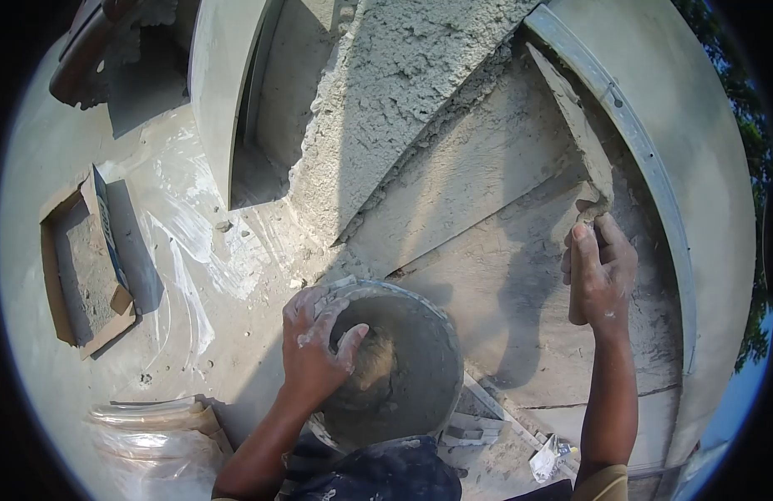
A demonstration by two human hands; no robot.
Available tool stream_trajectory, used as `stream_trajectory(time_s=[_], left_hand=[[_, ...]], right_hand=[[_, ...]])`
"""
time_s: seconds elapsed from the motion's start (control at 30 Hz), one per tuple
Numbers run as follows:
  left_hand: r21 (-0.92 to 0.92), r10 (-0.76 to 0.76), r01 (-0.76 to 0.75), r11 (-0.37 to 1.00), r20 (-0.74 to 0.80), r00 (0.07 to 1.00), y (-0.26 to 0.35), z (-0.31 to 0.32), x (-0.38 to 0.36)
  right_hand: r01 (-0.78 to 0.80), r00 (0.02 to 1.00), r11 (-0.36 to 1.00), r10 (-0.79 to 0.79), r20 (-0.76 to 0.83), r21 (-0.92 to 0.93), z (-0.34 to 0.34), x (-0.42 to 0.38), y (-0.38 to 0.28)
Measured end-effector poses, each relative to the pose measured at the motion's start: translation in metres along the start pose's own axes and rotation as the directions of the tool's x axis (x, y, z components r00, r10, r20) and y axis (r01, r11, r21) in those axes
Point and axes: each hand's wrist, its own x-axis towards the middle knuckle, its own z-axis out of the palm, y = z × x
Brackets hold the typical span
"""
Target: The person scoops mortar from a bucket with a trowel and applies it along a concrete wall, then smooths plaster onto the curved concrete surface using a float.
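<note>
My right hand [602, 271] is wrapped round the handle of a plastering trowel [577, 292], whose long, mortar-coated blade points away from me and shows nearly edge-on. The blade hangs over the wooden boards, near a curved metal edging strip [645, 138]. At the near side stands a round bucket [450, 330], its inside coated with grey mortar [382, 367]. My left hand [319, 338] grips the bucket's left rim, with the thumb over the inside. Both hands carry pale smears. Beyond the bucket spreads a rough, wedge-shaped layer of mortar [411, 83].
An open cardboard box [119, 250] with grey dust inside lies on the left. Plastic-wrapped packs [157, 447] are at the lower left. A crumpled wrapper [545, 461] lies right of the bucket. A curved panel [223, 92] rises at the upper left.
</note>
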Motion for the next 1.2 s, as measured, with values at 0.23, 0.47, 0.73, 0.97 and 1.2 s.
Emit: stream_trajectory(time_s=[0.23, 0.47, 0.73, 0.97, 1.2], left_hand=[[0.002, -0.021, 0.021, 1.000, 0.009, 1.000, 0.000, 0.001, -0.001], [-0.014, -0.031, 0.031, 0.999, 0.019, 0.999, 0.001, 0.000, 0.001], [0.007, -0.011, 0.010, 1.000, 0.038, 0.999, 0.000, 0.001, -0.001], [-0.427, -0.397, 0.453, 0.783, 0.219, 0.891, -0.031, -0.014, 0.016], [-0.411, -0.344, 0.702, 0.581, 0.658, 0.670, -0.014, 0.000, 0.013]], right_hand=[[-0.037, 0.999, 0.993, 0.038, -0.007, 0.108, 0.009, 0.013, -0.015], [0.160, 0.987, 0.987, -0.160, -0.012, -0.026, -0.007, -0.012, 0.028], [-0.101, 0.994, 0.994, 0.098, 0.050, 0.046, -0.037, 0.008, 0.007], [-0.093, 0.996, 0.994, 0.093, 0.005, 0.063, -0.065, -0.045, 0.033], [0.090, 0.760, 0.871, 0.253, 0.598, -0.482, -0.053, -0.126, 0.066]])
